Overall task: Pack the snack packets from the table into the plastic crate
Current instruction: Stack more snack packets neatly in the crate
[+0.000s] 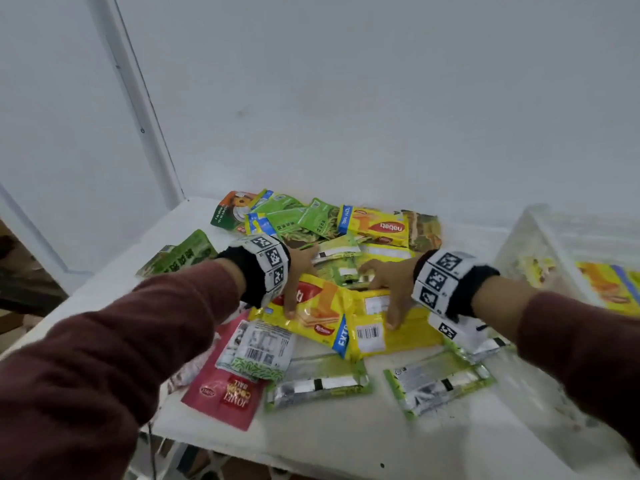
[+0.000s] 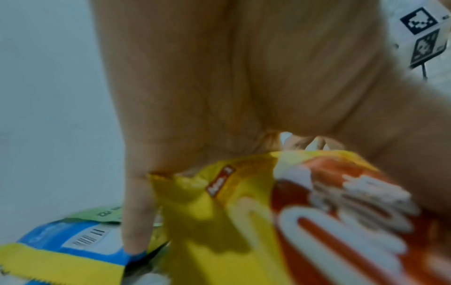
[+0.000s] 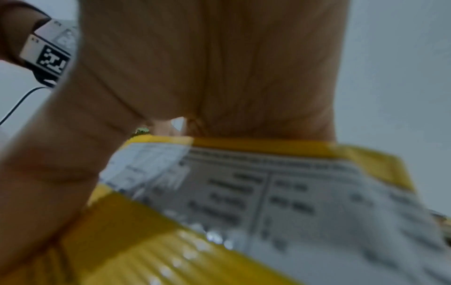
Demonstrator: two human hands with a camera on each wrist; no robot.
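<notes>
Two yellow wafer packets lie side by side in the middle of the white table (image 1: 363, 431). My left hand (image 1: 299, 285) grips the one with the red logo facing up (image 1: 315, 317), thumb on its near side and fingers over its far edge. In the left wrist view, the left hand (image 2: 244, 96) arches over that packet (image 2: 268, 221). My right hand (image 1: 381, 296) grips the other packet, label side up (image 1: 384, 336), the same way. The right wrist view shows the right hand (image 3: 207, 67) on the label-side packet (image 3: 268, 192). The clear plastic crate (image 1: 540, 237) stands at the right with yellow packets (image 1: 609, 285) inside.
Green packets (image 1: 294, 220) and another yellow packet (image 1: 377, 225) are piled against the back wall. A green packet (image 1: 180, 258) lies at the left. Near the front edge lie a pink packet (image 1: 225, 393) and two green-and-silver ones (image 1: 318, 382) (image 1: 440, 382).
</notes>
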